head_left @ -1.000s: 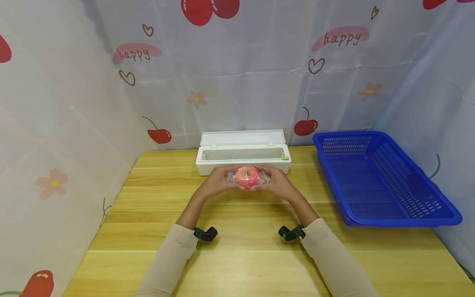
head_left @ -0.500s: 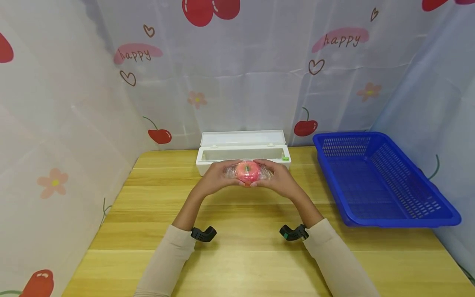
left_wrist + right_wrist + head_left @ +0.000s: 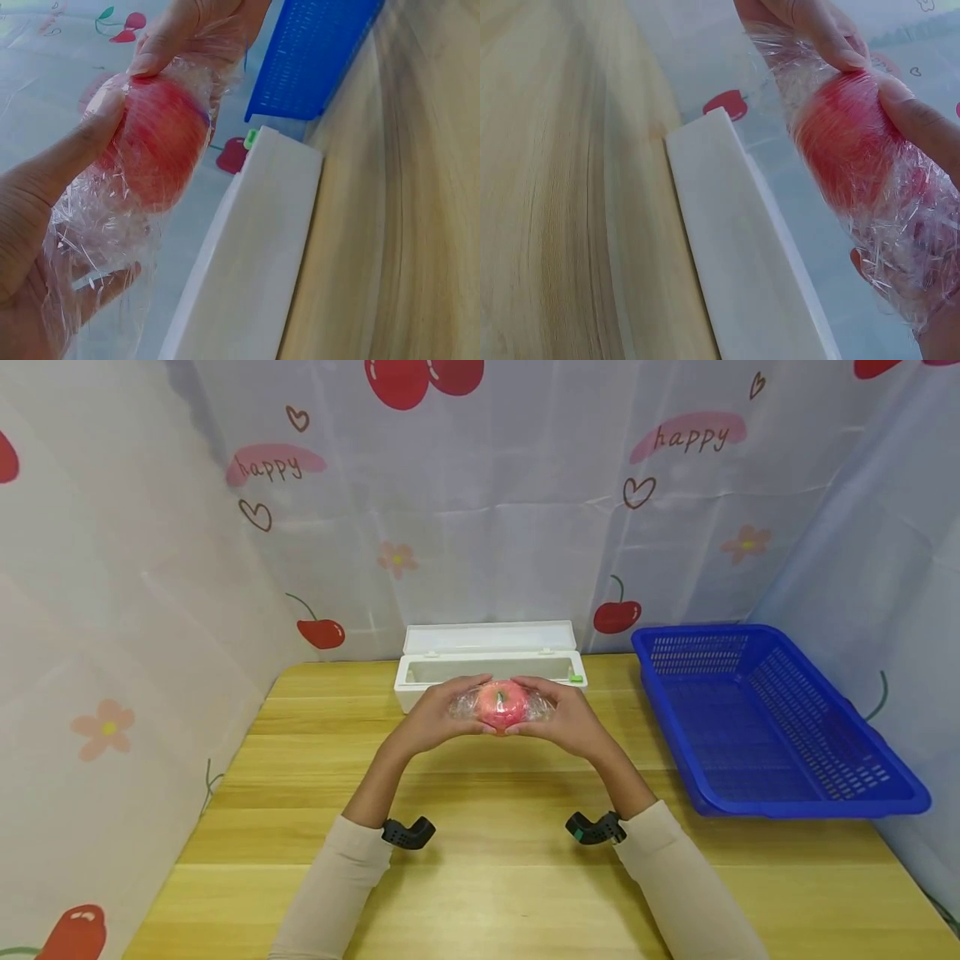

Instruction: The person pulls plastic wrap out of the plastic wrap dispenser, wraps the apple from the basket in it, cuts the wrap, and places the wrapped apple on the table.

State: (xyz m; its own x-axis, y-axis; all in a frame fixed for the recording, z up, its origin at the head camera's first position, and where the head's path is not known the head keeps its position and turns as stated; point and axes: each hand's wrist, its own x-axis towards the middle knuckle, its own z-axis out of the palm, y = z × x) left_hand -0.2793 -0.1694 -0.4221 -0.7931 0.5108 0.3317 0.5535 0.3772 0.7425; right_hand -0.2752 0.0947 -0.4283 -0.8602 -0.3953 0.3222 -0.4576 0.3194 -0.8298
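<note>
A red apple (image 3: 501, 706) wrapped in clear plastic film is held up over the wooden table (image 3: 480, 893), just in front of the white box. My left hand (image 3: 441, 718) grips its left side and my right hand (image 3: 562, 720) grips its right side. In the left wrist view the apple (image 3: 157, 142) shows under crinkled film (image 3: 97, 232), with my left thumb on it. In the right wrist view the wrapped apple (image 3: 847, 142) lies between both thumbs, and loose film (image 3: 915, 247) bunches in my right palm.
A long white film dispenser box (image 3: 489, 665) stands open behind the apple, its lid tipped back. A blue plastic basket (image 3: 772, 727) with nothing in it sits at the right. Printed cloth curtains close in the back and both sides.
Both hands have lifted the wrapped apple a little, up and away from me toward the white box.
</note>
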